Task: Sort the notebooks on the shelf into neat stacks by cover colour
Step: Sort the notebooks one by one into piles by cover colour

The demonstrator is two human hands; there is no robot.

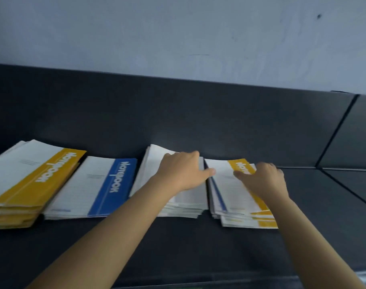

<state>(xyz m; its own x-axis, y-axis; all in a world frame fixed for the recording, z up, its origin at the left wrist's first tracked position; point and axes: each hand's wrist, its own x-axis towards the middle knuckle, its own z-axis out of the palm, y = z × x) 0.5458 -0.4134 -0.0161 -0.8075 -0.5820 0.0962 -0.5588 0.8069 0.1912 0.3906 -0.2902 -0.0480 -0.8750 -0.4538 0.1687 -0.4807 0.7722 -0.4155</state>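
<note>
Both hands are on the shelf (pixel 178 243), one per pile.

Left hand (pixel 184 172): lies on the white-topped stack (pixel 153 161), thumb stretched out toward the right hand. Its fingers bend over the far edge and are hidden, so I can't tell if it grips or just steadies.

Right hand (pixel 263 180): on the top notebook (pixel 224 180) of the mixed pile (pixel 236 217). Thumb is down on the cover and fingers curl round the outer edge, which looks like a pinch, though it's blurred.

The mixed pile sits directly under the right hand, just beside the left one's stack. It shows a yellow band on top and a blue edge lower down, and it's fanned, so not sorted yet. Well out past the left hand are the blue stack (pixel 90 188), then the yellow stack (pixel 32 180), apparently its destination.

Handling, as a guess:
- Thin soft-cover books: light, floppy, probably slick on each other.
- Lifting by one corner will make it droop and may drag the one below.
- Better to take the long outer edge with the thumb on top and peel it up.
- Keep the other hand flat on the neighbouring stack so nothing slides.
</note>
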